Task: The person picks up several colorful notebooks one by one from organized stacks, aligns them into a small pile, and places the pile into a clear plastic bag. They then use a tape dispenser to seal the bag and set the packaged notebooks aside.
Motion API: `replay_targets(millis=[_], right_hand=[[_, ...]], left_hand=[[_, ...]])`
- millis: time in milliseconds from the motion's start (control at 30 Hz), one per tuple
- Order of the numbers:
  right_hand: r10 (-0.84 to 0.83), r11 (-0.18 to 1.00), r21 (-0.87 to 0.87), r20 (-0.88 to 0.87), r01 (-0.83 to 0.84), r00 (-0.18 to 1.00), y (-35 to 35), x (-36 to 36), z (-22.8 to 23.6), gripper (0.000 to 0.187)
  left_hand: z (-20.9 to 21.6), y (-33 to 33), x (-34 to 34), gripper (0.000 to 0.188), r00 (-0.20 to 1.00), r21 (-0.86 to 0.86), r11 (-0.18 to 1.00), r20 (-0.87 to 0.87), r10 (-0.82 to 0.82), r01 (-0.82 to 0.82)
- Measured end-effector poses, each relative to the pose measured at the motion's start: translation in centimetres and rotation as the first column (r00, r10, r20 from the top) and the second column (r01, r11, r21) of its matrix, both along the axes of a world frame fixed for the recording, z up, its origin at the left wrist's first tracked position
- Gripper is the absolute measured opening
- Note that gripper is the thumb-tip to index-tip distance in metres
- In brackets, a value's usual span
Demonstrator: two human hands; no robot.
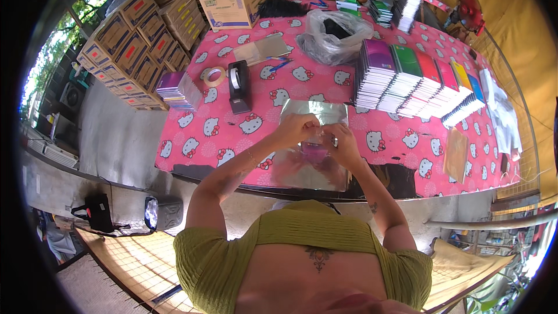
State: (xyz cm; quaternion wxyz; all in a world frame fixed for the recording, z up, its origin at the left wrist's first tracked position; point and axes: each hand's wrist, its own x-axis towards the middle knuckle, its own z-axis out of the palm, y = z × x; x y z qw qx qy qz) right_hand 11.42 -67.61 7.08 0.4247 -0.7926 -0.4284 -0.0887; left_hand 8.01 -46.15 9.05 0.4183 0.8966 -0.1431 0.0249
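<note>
Mirror-bright silver sheet (317, 181) under my fingers (311, 122), purple-pink patch (314, 150) on my side of them. Tablecloth (232, 136) all round: pink, white cat faces, red bows. Right of my fingers, notebook stacks (401, 87): purple, green, red, pink, yellow, blue covers, white page edges. Left of them: black tape dispenser (240, 93), tan tape roll (210, 84), purple-topped stack (174, 80). Beyond them: greyish see-through bag (317, 40), blue pens (281, 64). Nearer me than fingers: ribbed olive-green sleeves (212, 261).
</note>
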Motion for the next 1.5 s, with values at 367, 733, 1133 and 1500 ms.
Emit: replay_targets(millis=[367,733,1133,1500], right_hand=[[-0.135,0.974,0.109,-0.425,0.198,0.895,0.8,0.9,-1.5,0.056],[-0.069,0.916,0.273,-0.612,0.292,0.788,1.9,0.8,-5.1,0.045],[-0.206,0.931,0.165,-0.499,0.326,0.842,1.3,-0.1,-4.4,0.044],[-0.194,0.885,0.254,-0.56,0.39,0.805,1.4,0.0,-5.8,0.047]], left_hand=[[-1.9,-1.7,1.9,0.042,0.93,0.197,0.942,0.307,0.204,-0.272],[-8.2,19.7,1.3,0.04,0.245,-0.112,0.34,0.492,0.835,-0.934],[-15.0,21.0,-1.8,0.016,0.639,-0.683,0.306,-0.302,0.707,-0.663],[5.5,4.7,3.1,0.024,0.98,0.219,0.956,-0.084,-0.179,0.193]])
